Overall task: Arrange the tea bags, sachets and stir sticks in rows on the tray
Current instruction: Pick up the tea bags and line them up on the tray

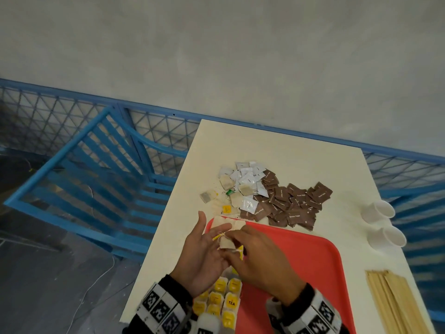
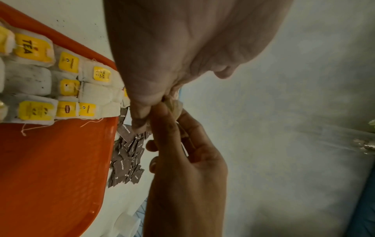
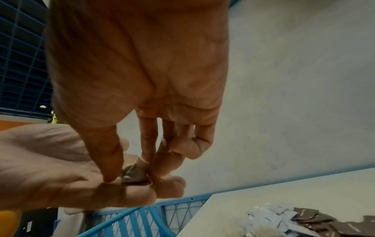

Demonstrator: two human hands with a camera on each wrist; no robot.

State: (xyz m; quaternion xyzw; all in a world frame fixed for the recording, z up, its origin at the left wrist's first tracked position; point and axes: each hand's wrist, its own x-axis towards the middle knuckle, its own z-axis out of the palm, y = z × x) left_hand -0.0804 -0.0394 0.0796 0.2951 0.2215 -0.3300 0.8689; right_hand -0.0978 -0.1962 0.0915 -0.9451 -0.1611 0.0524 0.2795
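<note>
Nearest, rows of yellow-tagged tea bags (image 1: pixel 222 301) lie along the left side of the red tray (image 1: pixel 301 266). Above them the left hand (image 1: pixel 204 256) lies palm up, fingers spread, under a loose tea bag (image 1: pixel 226 242) that the right hand (image 1: pixel 260 259) pinches with fingertips. Stir sticks (image 1: pixel 395 302) lie right of the tray; beyond it, brown sachets (image 1: pixel 293 203) and white sachets (image 1: pixel 245 177) sit heaped on the table (image 1: pixel 301 150)

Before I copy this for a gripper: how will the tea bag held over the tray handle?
The tea bag looks limp: it crumples between the right hand fingertips and the left hand. Probably very light, being small thin paper. Its string and yellow tag dangle, so they may snag the rows already on the tray.
</note>
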